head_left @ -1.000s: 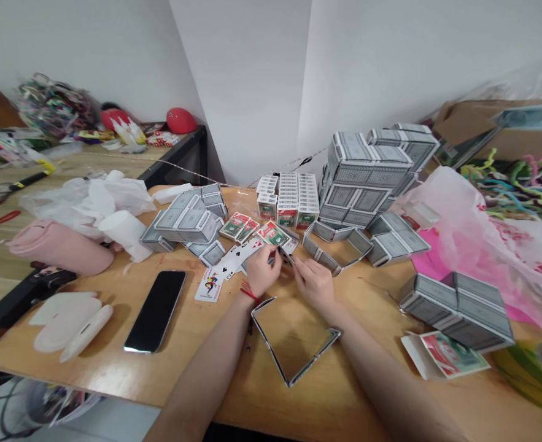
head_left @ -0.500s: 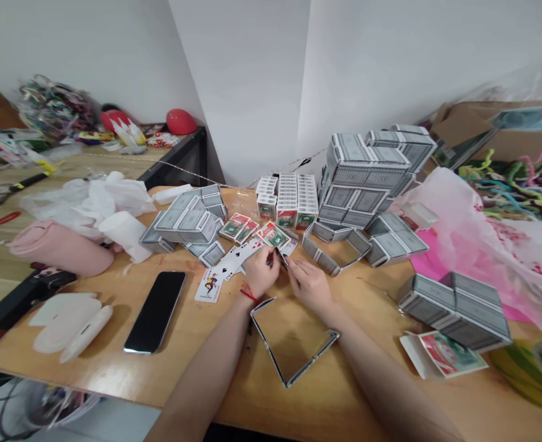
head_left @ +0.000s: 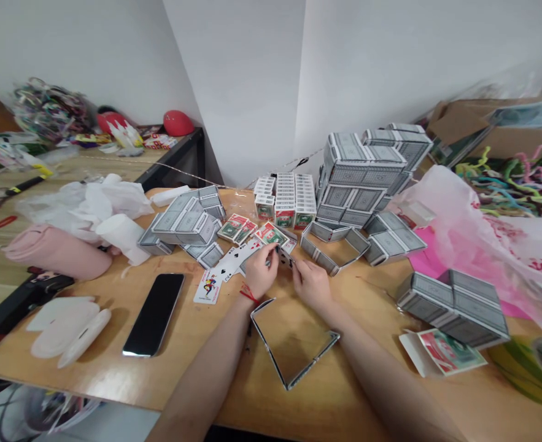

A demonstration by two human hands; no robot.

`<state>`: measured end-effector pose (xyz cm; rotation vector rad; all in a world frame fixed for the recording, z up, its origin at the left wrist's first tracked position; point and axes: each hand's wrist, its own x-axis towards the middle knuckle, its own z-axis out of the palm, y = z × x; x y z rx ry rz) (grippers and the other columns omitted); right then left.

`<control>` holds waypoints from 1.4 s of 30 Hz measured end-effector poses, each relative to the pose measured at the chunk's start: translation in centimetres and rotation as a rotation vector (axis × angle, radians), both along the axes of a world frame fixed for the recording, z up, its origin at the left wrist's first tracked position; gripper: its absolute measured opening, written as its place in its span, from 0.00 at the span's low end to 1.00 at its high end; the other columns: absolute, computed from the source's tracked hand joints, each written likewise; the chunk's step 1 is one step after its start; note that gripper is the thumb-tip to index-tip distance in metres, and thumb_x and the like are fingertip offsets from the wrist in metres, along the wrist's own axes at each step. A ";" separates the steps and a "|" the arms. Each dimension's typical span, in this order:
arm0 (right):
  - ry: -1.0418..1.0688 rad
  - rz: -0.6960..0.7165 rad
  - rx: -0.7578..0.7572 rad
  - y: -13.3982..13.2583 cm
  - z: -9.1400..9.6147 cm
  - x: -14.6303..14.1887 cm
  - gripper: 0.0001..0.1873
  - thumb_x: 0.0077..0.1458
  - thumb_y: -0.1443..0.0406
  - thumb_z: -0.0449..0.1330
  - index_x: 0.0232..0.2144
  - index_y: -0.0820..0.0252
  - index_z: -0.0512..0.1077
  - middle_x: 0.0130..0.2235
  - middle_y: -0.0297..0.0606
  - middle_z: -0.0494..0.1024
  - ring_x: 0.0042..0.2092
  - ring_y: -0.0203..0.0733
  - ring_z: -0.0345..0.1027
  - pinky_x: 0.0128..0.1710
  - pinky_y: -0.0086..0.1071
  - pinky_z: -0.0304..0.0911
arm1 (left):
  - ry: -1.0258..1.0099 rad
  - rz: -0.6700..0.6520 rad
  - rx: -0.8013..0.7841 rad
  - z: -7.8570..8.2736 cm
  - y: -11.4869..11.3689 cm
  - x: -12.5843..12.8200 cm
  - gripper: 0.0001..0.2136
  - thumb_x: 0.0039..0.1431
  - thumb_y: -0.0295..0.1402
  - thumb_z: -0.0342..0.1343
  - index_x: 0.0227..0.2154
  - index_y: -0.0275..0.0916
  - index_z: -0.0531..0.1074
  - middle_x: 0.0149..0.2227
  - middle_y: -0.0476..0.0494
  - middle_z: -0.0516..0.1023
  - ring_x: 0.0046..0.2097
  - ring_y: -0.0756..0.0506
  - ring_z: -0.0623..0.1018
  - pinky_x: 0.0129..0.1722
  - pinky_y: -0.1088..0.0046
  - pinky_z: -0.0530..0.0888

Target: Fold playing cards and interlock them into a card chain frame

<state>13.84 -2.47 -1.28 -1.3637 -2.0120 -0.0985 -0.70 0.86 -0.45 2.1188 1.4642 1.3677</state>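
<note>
A playing card (head_left: 286, 258) is pinched at the middle of the table between my left hand (head_left: 262, 270) and my right hand (head_left: 312, 283); its face with black pips shows in part. Both hands are closed on its edges. Below them, between my forearms, an open square frame of folded cards (head_left: 271, 348) stands on the table. Loose playing cards (head_left: 227, 264) lie fanned left of my left hand, with a joker card (head_left: 207, 286) at their end. A red and green card box (head_left: 271, 234) lies just beyond my fingers.
Stacked blocks of folded cards (head_left: 363, 178) rise at the back right; more card blocks (head_left: 455, 307) sit at right and left. Card packs (head_left: 294, 199) stand in rows at the back. A phone (head_left: 154, 314), white case (head_left: 68, 328), pink roll (head_left: 56, 250) and yellow tape roll (head_left: 523, 374) surround the work.
My right hand has drawn slightly to the right, and the card's pips now show between my hands. The view has shifted a little; the square frame stays in place.
</note>
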 end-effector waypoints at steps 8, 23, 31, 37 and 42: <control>-0.002 0.032 -0.004 0.0 0.0 0.0 0.14 0.55 0.69 0.46 0.40 0.66 0.69 0.23 0.38 0.70 0.26 0.36 0.64 0.26 0.28 0.56 | 0.025 0.065 0.002 -0.3 0.1 0.0 0.08 0.55 0.30 0.47 0.35 0.37 0.69 0.30 0.45 0.76 0.31 0.51 0.75 0.31 0.77 0.71; 0.235 -0.122 -0.103 0.5 -0.5 0.3 0.10 0.55 0.66 0.47 0.30 0.61 0.68 0.24 0.38 0.72 0.24 0.37 0.65 0.24 0.27 0.57 | 0.010 -0.101 -0.123 -0.7 0.4 0.2 0.11 0.52 0.26 0.48 0.40 0.38 0.67 0.34 0.44 0.77 0.35 0.50 0.76 0.35 0.74 0.73; 0.176 -0.105 -0.078 0.5 -0.6 0.4 0.10 0.54 0.67 0.47 0.29 0.62 0.68 0.24 0.38 0.72 0.25 0.37 0.65 0.24 0.26 0.56 | -0.072 -0.153 -0.209 -0.5 0.5 0.0 0.07 0.52 0.27 0.48 0.34 0.38 0.67 0.30 0.46 0.76 0.31 0.51 0.75 0.32 0.76 0.72; 0.058 -0.005 -0.011 0.1 -0.3 0.2 0.12 0.55 0.68 0.47 0.35 0.65 0.69 0.22 0.37 0.70 0.24 0.36 0.63 0.26 0.27 0.55 | -0.054 -0.073 -0.211 -0.2 0.2 0.1 0.05 0.52 0.28 0.49 0.32 0.38 0.67 0.29 0.47 0.76 0.30 0.51 0.75 0.30 0.77 0.70; -0.038 0.070 -0.042 -0.2 0.1 -0.2 0.13 0.55 0.68 0.46 0.39 0.65 0.68 0.23 0.39 0.71 0.25 0.37 0.63 0.27 0.28 0.55 | -0.042 -0.053 -0.194 -0.1 0.1 0.2 0.05 0.52 0.29 0.49 0.32 0.38 0.68 0.29 0.47 0.76 0.29 0.52 0.75 0.31 0.77 0.70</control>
